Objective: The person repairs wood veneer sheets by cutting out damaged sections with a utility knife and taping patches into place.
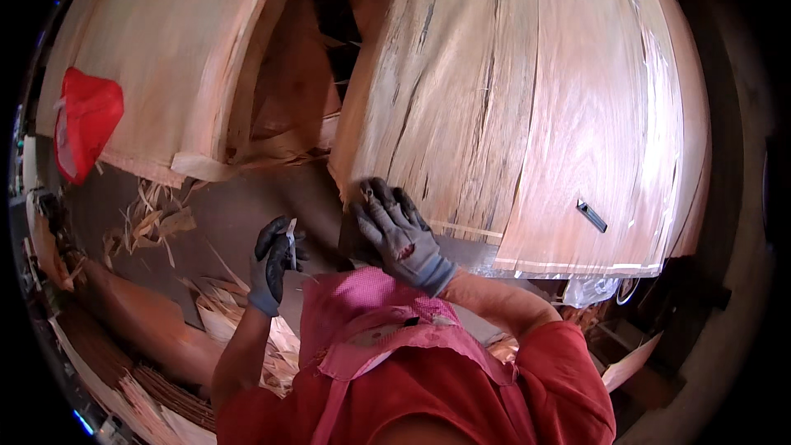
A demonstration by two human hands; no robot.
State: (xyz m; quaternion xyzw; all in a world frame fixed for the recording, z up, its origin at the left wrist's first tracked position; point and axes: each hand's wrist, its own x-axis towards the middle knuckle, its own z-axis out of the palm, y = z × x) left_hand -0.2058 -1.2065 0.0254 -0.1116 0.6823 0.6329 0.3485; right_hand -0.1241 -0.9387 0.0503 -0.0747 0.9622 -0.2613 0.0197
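My right hand (397, 235), in a grey glove with dark, worn fingertips, rests with fingers stretched out on the near left corner of a stack of wood veneer sheets (461, 115). Dark cracks run along the grain of the top sheet. To the left, away from the stack, my left hand (276, 259), gloved in grey and black, is closed on a slim pale object (292, 241) that points upward; its kind is unclear. A box cutter (591, 216) lies on the right-hand part of the veneer, near its front edge.
Another veneer stack (165, 58) stands at the far left, with a red cap-like cloth item (85, 124) on its edge. Veneer scraps (156, 218) hang and lie below it. A clear plastic bag (589, 291) hangs under the right stack's front edge.
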